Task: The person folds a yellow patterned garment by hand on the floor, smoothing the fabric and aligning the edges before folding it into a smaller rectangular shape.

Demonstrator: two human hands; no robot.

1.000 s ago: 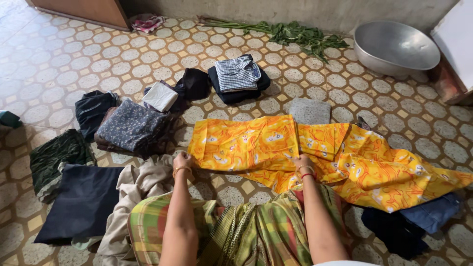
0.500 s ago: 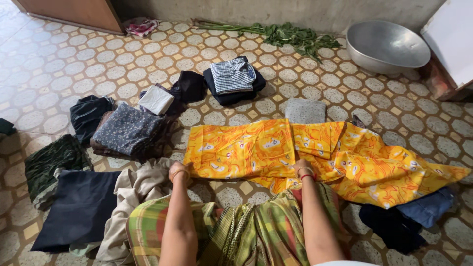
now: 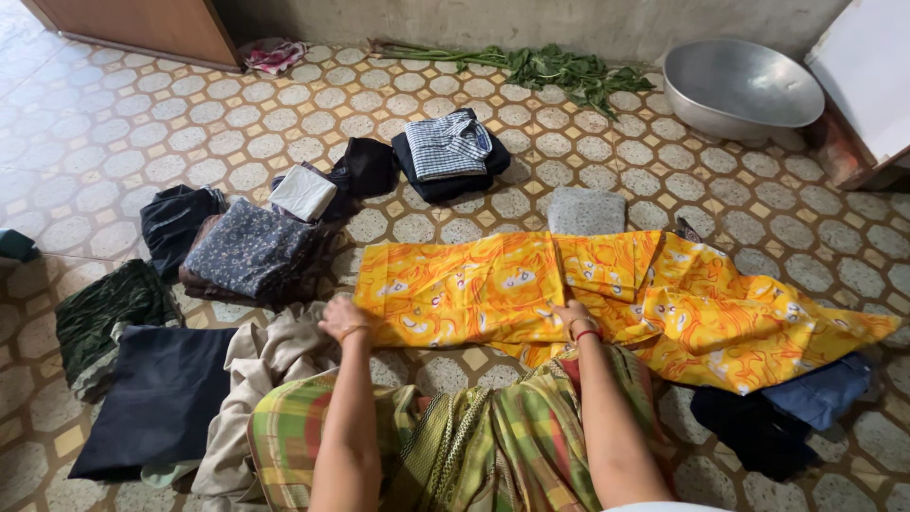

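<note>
Two hands on yellow patterned cloth (image 3: 607,294), spread on tiled floor (image 3: 114,142) at centre.
Left hand (image 3: 343,319) grips its 9 o'clock corner, fingertips hidden; right hand (image 3: 573,314) presses flat mid-edge. Dark folded pile (image 3: 156,398) at 8 o'clock partly cut off; metal basin (image 3: 744,85) at 1 o'clock.

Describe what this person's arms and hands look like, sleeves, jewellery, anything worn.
Both forearms are bare, with no sleeves in view. The left hand has a thin gold-coloured bangle at the wrist. The right hand has a gold-coloured bangle and a red one beside it at the wrist. No rings can be made out. A green, yellow and red checked garment covers the lap below the arms.
</note>
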